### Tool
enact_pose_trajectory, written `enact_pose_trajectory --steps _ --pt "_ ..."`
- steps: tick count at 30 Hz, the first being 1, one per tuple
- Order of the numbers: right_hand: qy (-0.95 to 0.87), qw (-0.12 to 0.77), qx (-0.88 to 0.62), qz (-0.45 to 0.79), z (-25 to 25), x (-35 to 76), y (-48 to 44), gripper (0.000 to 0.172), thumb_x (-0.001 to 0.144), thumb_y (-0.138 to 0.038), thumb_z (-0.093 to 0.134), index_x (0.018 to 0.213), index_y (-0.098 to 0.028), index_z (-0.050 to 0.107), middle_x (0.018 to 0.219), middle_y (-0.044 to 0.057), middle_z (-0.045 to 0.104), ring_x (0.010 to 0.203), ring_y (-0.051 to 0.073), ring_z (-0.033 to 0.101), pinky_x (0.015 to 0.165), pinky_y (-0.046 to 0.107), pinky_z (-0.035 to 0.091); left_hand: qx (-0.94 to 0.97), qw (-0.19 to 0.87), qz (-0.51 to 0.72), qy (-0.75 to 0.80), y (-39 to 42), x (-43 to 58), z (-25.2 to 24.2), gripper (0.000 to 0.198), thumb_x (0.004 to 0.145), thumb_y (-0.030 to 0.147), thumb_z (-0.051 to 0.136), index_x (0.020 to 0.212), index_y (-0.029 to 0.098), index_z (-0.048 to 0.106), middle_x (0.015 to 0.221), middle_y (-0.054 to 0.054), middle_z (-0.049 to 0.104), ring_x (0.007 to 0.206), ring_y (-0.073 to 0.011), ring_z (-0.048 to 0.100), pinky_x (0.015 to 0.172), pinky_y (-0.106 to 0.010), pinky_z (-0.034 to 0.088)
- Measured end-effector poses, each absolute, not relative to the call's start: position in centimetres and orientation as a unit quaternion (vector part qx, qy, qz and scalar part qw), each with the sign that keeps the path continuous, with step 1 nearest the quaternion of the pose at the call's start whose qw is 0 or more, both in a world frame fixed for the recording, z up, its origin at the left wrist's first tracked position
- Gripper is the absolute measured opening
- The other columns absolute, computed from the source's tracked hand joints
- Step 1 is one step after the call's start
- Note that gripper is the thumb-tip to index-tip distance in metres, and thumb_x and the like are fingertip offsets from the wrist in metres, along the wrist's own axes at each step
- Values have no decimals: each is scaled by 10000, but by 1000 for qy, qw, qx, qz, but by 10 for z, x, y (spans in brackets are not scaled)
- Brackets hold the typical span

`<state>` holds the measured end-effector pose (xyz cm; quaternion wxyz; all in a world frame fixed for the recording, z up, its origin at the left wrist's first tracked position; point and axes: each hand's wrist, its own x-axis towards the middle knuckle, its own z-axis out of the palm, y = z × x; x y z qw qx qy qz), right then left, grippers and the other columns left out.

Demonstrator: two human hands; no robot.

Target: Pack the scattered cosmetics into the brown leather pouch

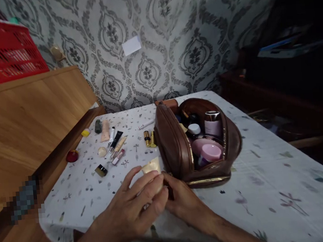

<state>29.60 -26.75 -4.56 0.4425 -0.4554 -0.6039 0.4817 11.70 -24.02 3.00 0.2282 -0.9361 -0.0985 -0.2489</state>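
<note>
My left hand [137, 202] is closed around a cream-coloured squeeze tube [151, 164], whose flat end sticks up above the fingers. Close against it, my right hand [185, 201] has its fingers curled toward the tube's lower part. What those fingers grip is hidden behind the left hand. Just beyond both hands stands a brown leather makeup bag [172, 144], unzipped at the top. Inside it are a lilac bottle [213, 127] with a shiny cap, a pink-lidded jar [211, 152], a white-capped container [194, 128] and darker items that are hard to make out.
Several cosmetics lie left on the patterned tablecloth [261, 165]: a pink tube [105, 130], a black tube [116, 140], a gold-and-black lipstick [147, 138], a small dark-capped bottle [101, 170]. A wooden cabinet [32, 106] bearing a red basket [5, 50] borders the left.
</note>
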Motion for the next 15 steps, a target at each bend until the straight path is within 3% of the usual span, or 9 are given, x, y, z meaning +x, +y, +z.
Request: enact_pose_trajectory --steps 4,9,13,15 --pt "-574 440 -448 525 -44 289 -258 284 825 -358 661 1016 -178 552 773 -13 606 670 128 548 575 224 442 -935 202 -265 -126 -231 107 21 199 959 161 596 1150 163 654 1204 -86 734 1247 -223 621 1162 -467 487" --pt "-557 397 -450 575 -43 280 -253 365 841 -408 666 1085 -182 517 771 -30 576 540 87 485 459 204 392 -932 145 -290 -163 -212 97 13 221 997 217 518 1198 206 610 1152 -87 738 1170 -225 655 1061 -439 543" --pt "-502 369 -485 614 -43 267 -243 255 907 -359 610 1051 -182 496 699 -68 528 440 58 428 417 198 349 -905 57 -305 -291 -160 75 11 238 1013 244 477 1213 207 602 1192 -107 704 1156 -233 642 998 -418 542" --pt "-464 374 -499 629 -41 259 -234 184 927 -307 588 1016 -184 483 634 -94 480 411 53 402 414 194 335 -873 17 -284 -396 -122 58 12 277 1012 346 445 1172 202 619 1206 -105 696 1149 -233 642 1000 -391 530"
